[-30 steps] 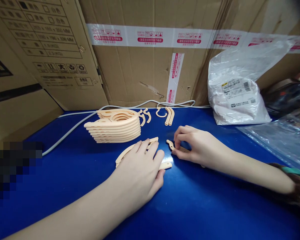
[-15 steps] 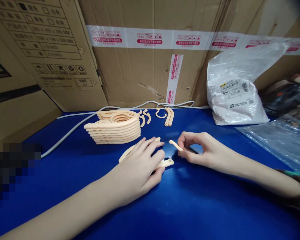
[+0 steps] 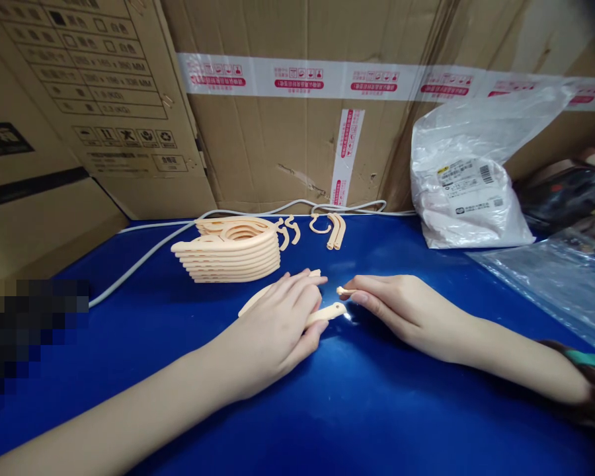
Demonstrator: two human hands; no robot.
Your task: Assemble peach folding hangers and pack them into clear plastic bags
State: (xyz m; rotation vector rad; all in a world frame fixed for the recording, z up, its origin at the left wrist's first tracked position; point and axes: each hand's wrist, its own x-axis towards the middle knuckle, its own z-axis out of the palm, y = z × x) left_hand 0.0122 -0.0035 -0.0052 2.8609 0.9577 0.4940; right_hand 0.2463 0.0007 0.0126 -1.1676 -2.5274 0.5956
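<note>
My left hand (image 3: pixel 282 324) lies over a beige plastic hanger (image 3: pixel 330 313), its thumb and fingers gripping the near arm. That arm's end, with a hole in it, sticks out to the right, and the hanger's far curve shows behind the hand. Between thumb and forefinger, my right hand (image 3: pixel 411 314) pinches a small beige hanger piece (image 3: pixel 342 291). Only its knobbed tip shows, close to the holed end and seemingly apart from it. Behind my left hand stands a stack of beige hangers (image 3: pixel 228 254).
Loose hooks (image 3: pixel 295 233) and a ring-shaped hook (image 3: pixel 320 228) lie at the back, beside curved arm pieces (image 3: pixel 335 233). A white cable (image 3: pixel 143 264) runs behind them. Cardboard boxes (image 3: pixel 258 145) wall off the back; a white plastic bag (image 3: pixel 469 205) stands at right.
My right hand has turned and its fingers have closed further around the small piece, so less of it shows. The near hanger arm's end has tilted upward slightly toward it.
</note>
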